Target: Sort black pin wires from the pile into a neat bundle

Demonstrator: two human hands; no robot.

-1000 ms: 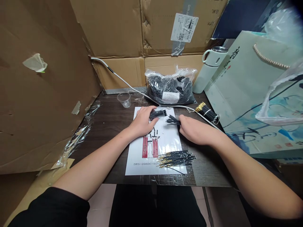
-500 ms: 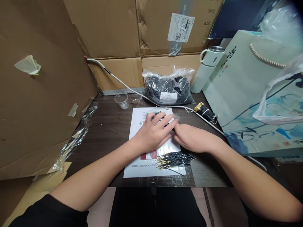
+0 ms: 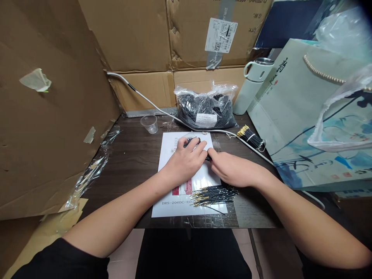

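Black wire bundle point(image 3: 194, 142) lies on the white sheet point(image 3: 168, 155) mid-table, left hand point(image 3: 186, 162) curled over it, right hand point(image 3: 229, 170) fingertips pressed together at its near end.

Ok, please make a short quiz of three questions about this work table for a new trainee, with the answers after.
1. True or false: the left hand lies on the white printed sheet.
2. Where does the loose pile of black wires with gold tips lie? A) in the clear plastic cup B) on the near right corner of the sheet C) inside the paper gift bag
3. Fill in: the clear bag of small black parts stands at the back of the table, to the left of the pale green ____.

Key: 1 true; 2 B; 3 flask.
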